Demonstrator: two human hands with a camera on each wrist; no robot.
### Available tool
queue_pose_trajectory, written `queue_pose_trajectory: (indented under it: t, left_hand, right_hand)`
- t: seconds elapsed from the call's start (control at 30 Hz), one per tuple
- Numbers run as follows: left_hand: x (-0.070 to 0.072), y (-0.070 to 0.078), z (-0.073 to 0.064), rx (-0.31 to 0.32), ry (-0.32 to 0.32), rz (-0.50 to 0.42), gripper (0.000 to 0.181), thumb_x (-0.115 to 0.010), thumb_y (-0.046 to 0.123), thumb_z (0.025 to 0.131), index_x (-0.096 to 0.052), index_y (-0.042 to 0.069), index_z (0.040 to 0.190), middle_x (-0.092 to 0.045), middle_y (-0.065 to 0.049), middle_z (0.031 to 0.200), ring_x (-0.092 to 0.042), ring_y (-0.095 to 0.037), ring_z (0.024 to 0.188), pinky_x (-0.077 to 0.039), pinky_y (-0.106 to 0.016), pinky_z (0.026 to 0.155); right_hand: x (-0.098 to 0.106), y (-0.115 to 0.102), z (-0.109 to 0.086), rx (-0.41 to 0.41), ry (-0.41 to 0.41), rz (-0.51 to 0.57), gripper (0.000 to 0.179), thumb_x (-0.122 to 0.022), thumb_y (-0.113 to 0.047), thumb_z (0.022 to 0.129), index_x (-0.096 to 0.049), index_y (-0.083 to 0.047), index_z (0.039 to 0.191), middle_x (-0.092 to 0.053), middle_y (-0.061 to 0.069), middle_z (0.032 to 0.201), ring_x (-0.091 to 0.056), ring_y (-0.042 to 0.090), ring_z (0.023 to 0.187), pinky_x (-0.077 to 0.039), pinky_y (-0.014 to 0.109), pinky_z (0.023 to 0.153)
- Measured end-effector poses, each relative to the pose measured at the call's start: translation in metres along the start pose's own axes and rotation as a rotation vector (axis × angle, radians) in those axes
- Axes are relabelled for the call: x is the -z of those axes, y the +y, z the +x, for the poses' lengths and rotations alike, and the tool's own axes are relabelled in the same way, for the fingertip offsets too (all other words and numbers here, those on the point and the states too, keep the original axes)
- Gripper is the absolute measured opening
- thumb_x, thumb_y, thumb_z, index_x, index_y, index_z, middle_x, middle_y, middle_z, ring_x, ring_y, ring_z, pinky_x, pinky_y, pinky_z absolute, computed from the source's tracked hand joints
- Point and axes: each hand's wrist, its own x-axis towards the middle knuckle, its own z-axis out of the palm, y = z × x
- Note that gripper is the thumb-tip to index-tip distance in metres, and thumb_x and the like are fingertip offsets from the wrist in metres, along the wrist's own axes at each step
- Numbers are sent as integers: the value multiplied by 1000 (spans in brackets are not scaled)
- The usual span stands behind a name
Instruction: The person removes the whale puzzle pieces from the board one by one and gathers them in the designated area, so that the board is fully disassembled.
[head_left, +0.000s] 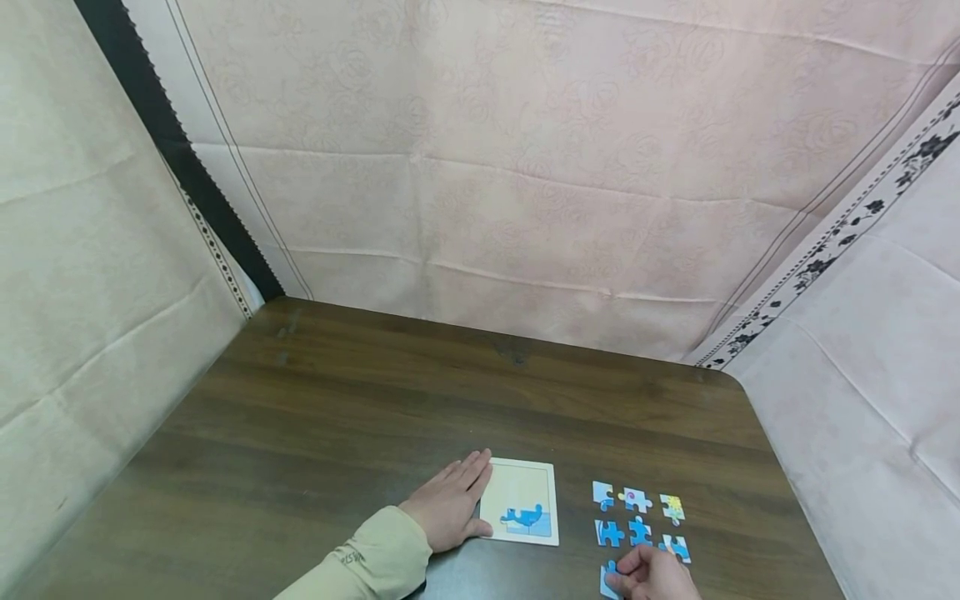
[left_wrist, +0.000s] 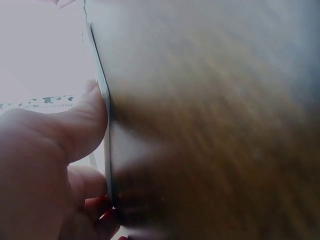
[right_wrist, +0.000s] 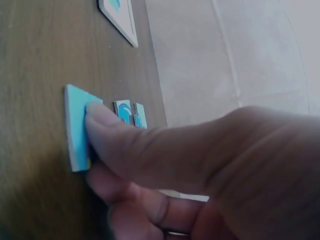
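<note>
A square light-wood puzzle board (head_left: 516, 485) lies on the table in the head view, with a blue picture part (head_left: 534, 520) in its lower right. My left hand (head_left: 450, 504) rests along the board's left side, fingers extended, thumb by the lower left corner. In the left wrist view the thumb (left_wrist: 90, 117) lies against the board's edge. Right of the board, my right hand (head_left: 651, 575) pinches a blue puzzle piece (head_left: 607, 581) at the head view's bottom edge. In the right wrist view the thumb presses on this puzzle piece (right_wrist: 77, 131), with curled fingers beside it.
Several loose puzzle pieces lie in two rows beyond the right hand, among them a yellow-patterned piece (head_left: 672, 507) and a blue piece (head_left: 610, 533). The brown wooden table (head_left: 360, 400) is bordered by pale cloth hangings (head_left: 525, 167) at the back and sides.
</note>
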Motion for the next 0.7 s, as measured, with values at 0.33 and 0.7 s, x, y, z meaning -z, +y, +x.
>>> queue_pose_trajectory:
  t: [0.33,0.7]
  left_hand:
    - [0,-1,0,-8,-2,-5,82,-49,59,94,-28,7,153,-13,-6,162,-15,-21,148,-22,-36,117]
    - [0,-1,-1,-12,7,0,82,-49,59,94,-28,7,153,-15,-7,162,-16,-22,147,-22,-36,117]
  right_hand:
    - [-1,-2,3,-19,-14,1,23,-82,-16,77,-61,-5,76,-57,-1,66,-54,14,63,-45,31,60]
    - [-3,-1,6,-54,-28,-12,25,-83,-19,77,-62,-5,77,-59,-1,67,-55,14,64,-47,34,63]
